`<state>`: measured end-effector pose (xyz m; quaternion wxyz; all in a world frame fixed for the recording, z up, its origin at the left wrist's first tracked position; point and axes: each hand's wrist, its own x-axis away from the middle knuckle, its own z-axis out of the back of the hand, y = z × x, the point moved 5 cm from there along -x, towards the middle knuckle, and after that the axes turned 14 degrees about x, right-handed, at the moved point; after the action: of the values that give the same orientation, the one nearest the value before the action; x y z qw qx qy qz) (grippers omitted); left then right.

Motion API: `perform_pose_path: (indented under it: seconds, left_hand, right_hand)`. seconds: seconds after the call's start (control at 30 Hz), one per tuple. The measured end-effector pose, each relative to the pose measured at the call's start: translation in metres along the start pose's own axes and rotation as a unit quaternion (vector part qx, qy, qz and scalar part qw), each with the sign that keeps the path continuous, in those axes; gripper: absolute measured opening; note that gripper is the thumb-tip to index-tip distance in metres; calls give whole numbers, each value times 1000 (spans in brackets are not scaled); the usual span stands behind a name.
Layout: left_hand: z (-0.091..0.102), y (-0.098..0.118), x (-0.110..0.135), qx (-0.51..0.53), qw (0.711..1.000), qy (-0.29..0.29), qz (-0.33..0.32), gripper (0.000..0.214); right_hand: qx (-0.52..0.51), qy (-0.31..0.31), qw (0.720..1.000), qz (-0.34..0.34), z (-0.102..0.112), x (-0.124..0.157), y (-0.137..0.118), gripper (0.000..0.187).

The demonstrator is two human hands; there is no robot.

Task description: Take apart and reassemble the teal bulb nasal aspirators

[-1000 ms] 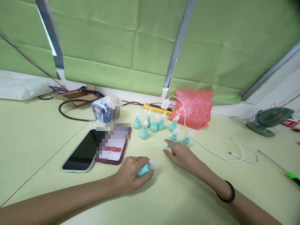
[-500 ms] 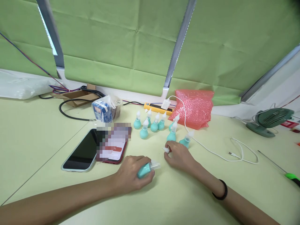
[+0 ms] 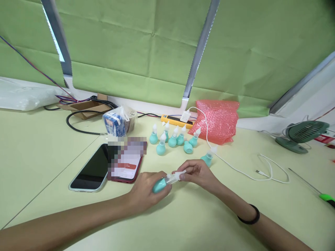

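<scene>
My left hand (image 3: 150,191) is wrapped round the teal squeeze bulb (image 3: 159,186) of a nasal aspirator, its clear tube (image 3: 171,179) pointing right. At the tube's end, my right hand (image 3: 197,174) pinches a whitish soft tip (image 3: 180,175) between thumb and fingers. Tip and tube meet; how far one is seated on the other I cannot tell. Beyond the hands stand several more teal aspirators (image 3: 160,148) with pale nozzles. Among them a teal bulb (image 3: 187,147) has no nozzle on it. Another aspirator (image 3: 207,159) leans just behind my right hand.
Two phones (image 3: 90,169) lie left of my hands. Behind are a plastic-wrapped pack (image 3: 115,122), a yellow power strip (image 3: 172,121) and a red bubble-wrap bag (image 3: 218,122). A white cable (image 3: 240,174), a screwdriver (image 3: 326,197) and a green fan (image 3: 300,136) are to the right.
My right hand has brought the soft tip toward me and left, against the clear tube. My left hand has barely moved. A bulb without a nozzle now shows behind.
</scene>
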<state>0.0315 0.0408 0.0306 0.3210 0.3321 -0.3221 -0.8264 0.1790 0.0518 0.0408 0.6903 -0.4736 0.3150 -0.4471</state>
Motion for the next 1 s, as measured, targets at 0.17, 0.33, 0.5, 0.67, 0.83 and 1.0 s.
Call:
perform_pose_path:
  seconds: [0.17,0.33,0.5,0.67,0.83,1.0]
  left_hand:
    - [0,-2,1,4,1000,-5,12,22]
    - [-1,-2,1,-26,1000,8,-8,22]
    - [-2,3,2,-55,997,4,-47,23]
    - [-3,6,2,-89,993,6,-73,26]
    - [-3,7,4,-104,991,14,-89,26]
    - [-2,8,5,-103,990,30,-96,23]
  right_hand:
    - [-24,43,998,-26,-1,0,7,18]
    - [-19,30,998,-45,-2,-1,11,21]
    - [-34,-19,997,-64,-3,-2,12,22]
    - [-51,-32,995,-75,-6,-1,13,20]
    - [-54,-23,995,-79,-8,0,11,20]
    - [-61,6,995,-78,-10,2,8,19]
